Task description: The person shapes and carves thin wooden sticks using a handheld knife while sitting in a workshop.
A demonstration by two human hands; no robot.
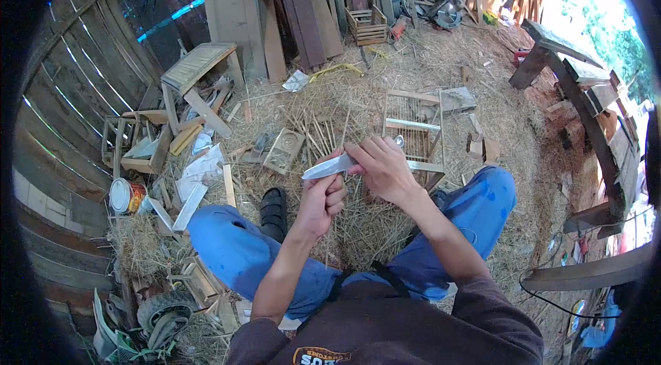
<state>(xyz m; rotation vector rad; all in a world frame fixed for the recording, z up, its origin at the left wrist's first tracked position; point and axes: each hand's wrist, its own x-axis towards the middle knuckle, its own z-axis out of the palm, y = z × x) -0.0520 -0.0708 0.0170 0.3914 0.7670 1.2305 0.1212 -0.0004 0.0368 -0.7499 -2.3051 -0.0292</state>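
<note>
My right hand (385, 169) is closed around the handle of a knife (329, 167). The broad, pale blade points left and lies across the top of my left hand (322, 198). The left fingers are curled just under the blade, around what looks like a thin stick (345, 128) that rises away from me; its lower part is hidden by the blade and hands. On the straw beyond the hands lie several loose thin sticks (313, 132). A slatted wooden frame with thin bars (413, 130) rests on the floor just beyond my right hand.
A small wooden bench (200, 66) and a paint can (127, 196) stand at the left. A wooden crate (367, 25) sits at the back near leaning boards (296, 7). A heavy timber structure (578, 90) runs along the right side. Straw and wood scraps cover the floor.
</note>
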